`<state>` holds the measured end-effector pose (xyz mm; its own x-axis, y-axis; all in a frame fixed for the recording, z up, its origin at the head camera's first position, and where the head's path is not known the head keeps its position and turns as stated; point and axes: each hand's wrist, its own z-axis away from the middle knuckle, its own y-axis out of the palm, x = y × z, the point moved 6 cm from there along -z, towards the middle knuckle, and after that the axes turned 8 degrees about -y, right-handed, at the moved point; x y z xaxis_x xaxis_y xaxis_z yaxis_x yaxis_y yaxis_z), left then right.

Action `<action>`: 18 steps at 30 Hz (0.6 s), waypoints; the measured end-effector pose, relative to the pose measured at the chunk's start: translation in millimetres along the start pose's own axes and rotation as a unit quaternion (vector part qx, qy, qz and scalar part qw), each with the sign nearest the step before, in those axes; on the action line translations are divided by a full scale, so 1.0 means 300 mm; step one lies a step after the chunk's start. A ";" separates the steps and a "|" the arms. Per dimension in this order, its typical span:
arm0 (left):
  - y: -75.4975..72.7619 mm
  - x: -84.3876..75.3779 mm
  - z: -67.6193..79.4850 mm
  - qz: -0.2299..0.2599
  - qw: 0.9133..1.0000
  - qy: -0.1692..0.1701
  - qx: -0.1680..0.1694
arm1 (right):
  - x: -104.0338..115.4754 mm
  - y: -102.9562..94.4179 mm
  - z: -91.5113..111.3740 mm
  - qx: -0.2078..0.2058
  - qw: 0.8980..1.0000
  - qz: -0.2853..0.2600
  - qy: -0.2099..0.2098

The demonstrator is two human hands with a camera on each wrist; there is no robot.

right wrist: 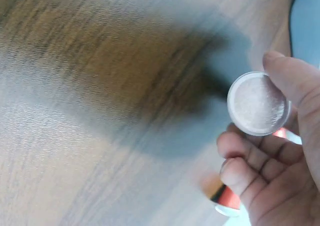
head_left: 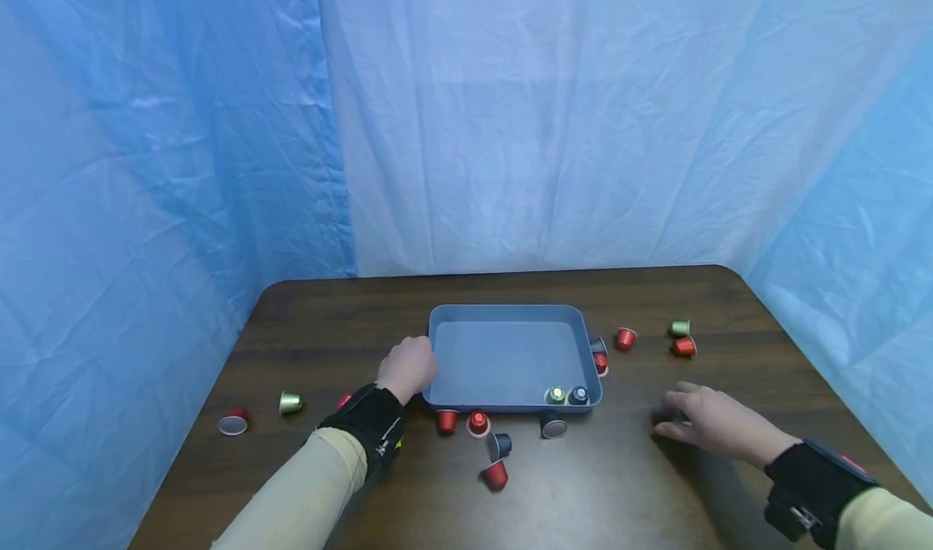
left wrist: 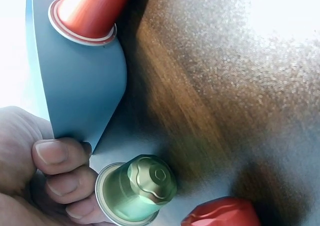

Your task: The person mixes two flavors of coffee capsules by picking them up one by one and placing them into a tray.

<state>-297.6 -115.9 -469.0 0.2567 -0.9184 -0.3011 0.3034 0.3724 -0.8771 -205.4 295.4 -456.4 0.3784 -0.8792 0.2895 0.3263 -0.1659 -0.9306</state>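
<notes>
My left hand (head_left: 410, 367) is at the left side of the blue-grey tray (head_left: 510, 312); its curled fingers (left wrist: 52, 151) grip the tray's edge. Right by those fingers lies a green coffee capsule (left wrist: 150, 186); whether they touch it, I cannot tell. Beyond the tray's right side is my right hand (head_left: 717, 420), low over the table. Between its thumb and fingers it holds a coffee capsule (right wrist: 258, 103), foil lid facing the wrist camera; its colour is hidden. Inside the tray, a green capsule (head_left: 556, 394) and a dark blue capsule (head_left: 579, 395) stand in the near right corner.
Red capsules (head_left: 447, 422) and dark capsules (head_left: 553, 427) lie along the tray's near side. Others, including a red capsule (head_left: 624, 338) and a green capsule (head_left: 679, 328), are to its right. At far left are a red capsule (head_left: 233, 422) and a green capsule (head_left: 290, 402). Blue curtains (head_left: 539, 129) surround the table.
</notes>
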 end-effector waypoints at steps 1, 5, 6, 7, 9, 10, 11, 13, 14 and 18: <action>0.000 0.000 0.001 0.000 1.000 0.000 0.001 | 0.003 -0.003 0.000 0.000 1.000 0.001 -0.003; 0.001 0.001 0.000 0.001 1.000 0.001 0.001 | 0.013 -0.011 0.001 -0.007 1.000 0.011 -0.025; 0.001 0.001 0.000 0.002 1.000 0.001 0.000 | 0.015 -0.011 0.001 -0.010 0.999 0.012 -0.031; 0.001 0.001 -0.001 0.003 1.000 0.002 -0.001 | 0.017 -0.013 0.002 -0.014 0.999 0.013 -0.038; 0.001 0.002 -0.001 0.004 1.000 0.002 -0.001 | 0.020 -0.015 0.003 -0.022 0.998 0.016 -0.049; 0.002 0.002 -0.001 0.004 1.000 0.003 -0.001 | 0.022 -0.016 0.004 -0.027 0.998 0.017 -0.057; 0.002 0.002 -0.001 0.004 1.000 0.003 -0.001 | 0.024 -0.016 0.004 -0.030 0.997 0.018 -0.061; 0.003 0.003 -0.002 0.006 1.000 0.004 0.000 | 0.027 -0.014 0.004 -0.037 0.997 0.017 -0.071; 0.003 0.003 -0.003 0.006 1.000 0.005 0.000 | 0.029 -0.013 0.004 -0.040 0.996 0.017 -0.077; 0.001 0.002 -0.006 0.008 1.000 0.006 0.000 | 0.035 -0.003 0.004 -0.048 0.995 0.016 -0.090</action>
<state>-298.8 -116.6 -470.1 0.2506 -0.9138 -0.3197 0.2999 0.3872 -0.8719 -200.8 286.8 -452.2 0.5397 -0.7917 0.2864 0.2300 -0.1886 -0.9547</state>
